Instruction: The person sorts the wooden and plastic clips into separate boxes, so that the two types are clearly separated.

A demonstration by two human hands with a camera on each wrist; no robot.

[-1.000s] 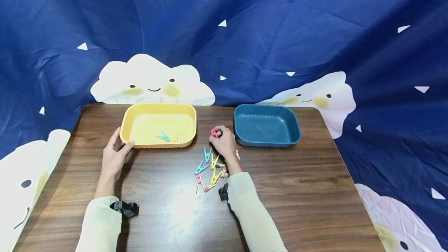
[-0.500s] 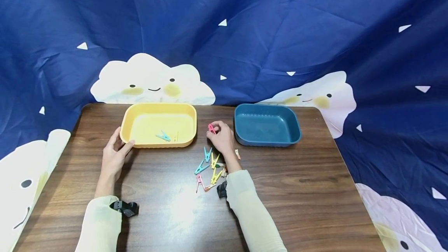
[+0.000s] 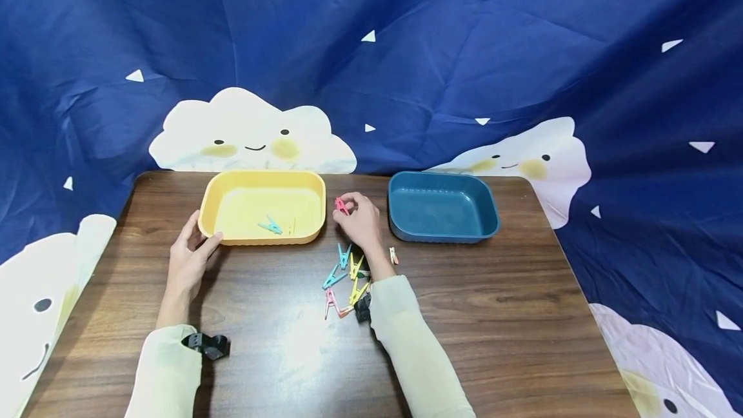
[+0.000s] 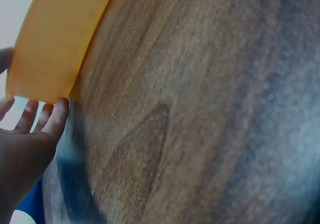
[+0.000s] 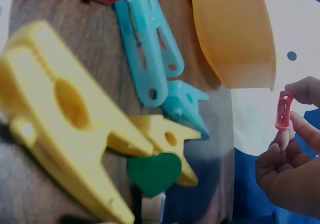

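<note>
Red clip [image 3: 341,206] in right hand [image 3: 361,221] moved toward yellow tray [image 3: 209,208].

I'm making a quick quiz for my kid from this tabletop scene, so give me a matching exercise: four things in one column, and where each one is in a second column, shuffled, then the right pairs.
Things:
1. red clip
2. teal clip
3. left hand
4. blue tray

Places:
A. lying inside the yellow tray
B. touching the yellow tray's near left corner
C. pinched by the right hand, between the two trays
D. on the table, right of the yellow tray

Pairs: 1-C, 2-A, 3-B, 4-D
</note>
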